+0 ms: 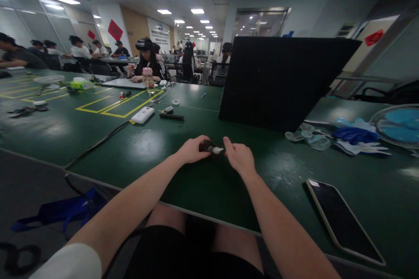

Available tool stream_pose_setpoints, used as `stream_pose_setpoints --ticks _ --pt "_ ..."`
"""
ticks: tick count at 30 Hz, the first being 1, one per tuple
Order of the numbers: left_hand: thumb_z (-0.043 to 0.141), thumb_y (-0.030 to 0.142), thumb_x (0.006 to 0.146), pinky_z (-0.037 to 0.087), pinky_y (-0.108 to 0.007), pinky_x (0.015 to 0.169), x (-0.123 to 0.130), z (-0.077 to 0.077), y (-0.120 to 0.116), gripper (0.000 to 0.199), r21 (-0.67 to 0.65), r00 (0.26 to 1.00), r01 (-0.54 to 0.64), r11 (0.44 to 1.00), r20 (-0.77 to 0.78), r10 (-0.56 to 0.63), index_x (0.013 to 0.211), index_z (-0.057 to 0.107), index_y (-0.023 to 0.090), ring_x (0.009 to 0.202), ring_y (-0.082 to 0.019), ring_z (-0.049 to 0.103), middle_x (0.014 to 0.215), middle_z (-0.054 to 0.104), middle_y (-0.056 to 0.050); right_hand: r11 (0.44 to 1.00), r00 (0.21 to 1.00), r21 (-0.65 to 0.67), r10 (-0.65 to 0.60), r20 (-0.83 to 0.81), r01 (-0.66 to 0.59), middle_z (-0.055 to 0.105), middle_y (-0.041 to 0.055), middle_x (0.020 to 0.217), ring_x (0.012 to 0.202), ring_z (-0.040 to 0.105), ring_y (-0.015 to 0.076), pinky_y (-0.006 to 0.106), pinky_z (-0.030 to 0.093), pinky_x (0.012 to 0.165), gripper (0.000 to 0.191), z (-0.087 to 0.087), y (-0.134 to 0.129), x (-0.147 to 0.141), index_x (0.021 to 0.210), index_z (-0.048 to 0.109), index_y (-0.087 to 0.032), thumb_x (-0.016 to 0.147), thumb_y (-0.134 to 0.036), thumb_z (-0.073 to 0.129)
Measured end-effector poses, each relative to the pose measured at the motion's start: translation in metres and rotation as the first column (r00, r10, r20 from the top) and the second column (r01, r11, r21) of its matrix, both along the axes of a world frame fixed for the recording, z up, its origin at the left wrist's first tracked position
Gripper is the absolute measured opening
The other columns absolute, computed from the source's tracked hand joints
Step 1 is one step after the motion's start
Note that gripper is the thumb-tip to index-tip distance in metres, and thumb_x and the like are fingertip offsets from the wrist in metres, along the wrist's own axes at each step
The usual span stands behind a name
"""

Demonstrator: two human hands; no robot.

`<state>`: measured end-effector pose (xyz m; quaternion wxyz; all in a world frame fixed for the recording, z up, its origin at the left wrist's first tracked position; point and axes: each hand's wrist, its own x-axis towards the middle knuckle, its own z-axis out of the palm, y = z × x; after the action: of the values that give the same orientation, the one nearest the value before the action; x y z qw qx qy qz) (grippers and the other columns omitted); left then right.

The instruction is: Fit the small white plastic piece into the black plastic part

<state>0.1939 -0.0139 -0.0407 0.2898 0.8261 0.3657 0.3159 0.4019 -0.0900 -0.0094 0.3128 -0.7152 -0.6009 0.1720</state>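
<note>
My left hand (193,150) is wrapped round a small dark bottle (207,146) with a white tapered nozzle, which lies on its side and points to the right. Just past the nozzle tip is my right hand (239,156), apart from the bottle. Its thumb sticks up and the other fingers are curled in; whatever they may hold is hidden. Both hands are low over the green table (203,187), near its front edge.
A large black panel (278,83) stands at the back right. A phone (343,220) lies at right front, gloves (358,137) and a fan (399,122) beyond it. A white power bank (142,115) with a cable and a dark bar (172,116) lie left of centre. People sit further back.
</note>
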Motion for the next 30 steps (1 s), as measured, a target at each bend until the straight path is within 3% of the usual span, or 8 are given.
stream_pose_setpoints --ticks 4,16,22,30 --pt "0.079 0.034 0.072 0.052 -0.041 0.092 -0.001 -0.001 0.001 0.051 -0.023 1.0 -0.003 1.0 0.013 0.004 0.12 0.063 0.029 0.095 -0.025 0.069 0.101 0.072 -0.005 0.998 0.998 0.015 -0.058 0.006 0.058 0.061 0.0065 0.057 0.049 0.054 0.0172 0.031 0.039 0.05 0.077 0.005 -0.002 0.002 0.057 0.06 -0.022 0.088 -0.082 0.023" --pt "0.074 0.035 0.076 0.053 -0.04 0.091 0.001 0.003 0.0 0.052 0.015 0.992 -0.015 1.0 -0.123 0.016 0.125 0.057 0.027 0.096 -0.023 0.069 0.105 0.071 -0.004 1.0 0.993 0.001 0.022 0.118 -0.023 0.06 0.0049 0.055 0.047 0.052 0.0148 0.028 0.036 0.048 0.078 0.001 -0.002 -0.002 0.056 0.061 -0.02 0.087 -0.083 0.028" --pt "0.072 0.035 0.079 0.054 -0.039 0.09 0.0 0.006 -0.001 0.05 0.022 0.992 0.01 1.0 -0.127 -0.007 0.125 0.055 0.027 0.1 -0.023 0.069 0.109 0.071 -0.004 0.994 0.981 -0.067 0.096 0.168 -0.086 0.06 0.0041 0.053 0.046 0.051 0.0148 0.027 0.033 0.045 0.071 -0.003 -0.002 -0.009 0.056 0.062 -0.02 0.086 -0.081 0.038" --pt "0.073 0.036 0.077 0.053 -0.04 0.091 0.001 0.003 -0.001 0.051 0.042 0.994 0.015 0.999 -0.105 -0.01 0.124 0.056 0.026 0.097 -0.023 0.068 0.107 0.071 -0.005 1.0 0.995 -0.018 -0.021 0.099 0.023 0.06 0.0054 0.056 0.049 0.051 0.0151 0.028 0.036 0.048 0.072 0.0 0.003 0.004 0.056 0.059 -0.02 0.089 -0.079 0.033"
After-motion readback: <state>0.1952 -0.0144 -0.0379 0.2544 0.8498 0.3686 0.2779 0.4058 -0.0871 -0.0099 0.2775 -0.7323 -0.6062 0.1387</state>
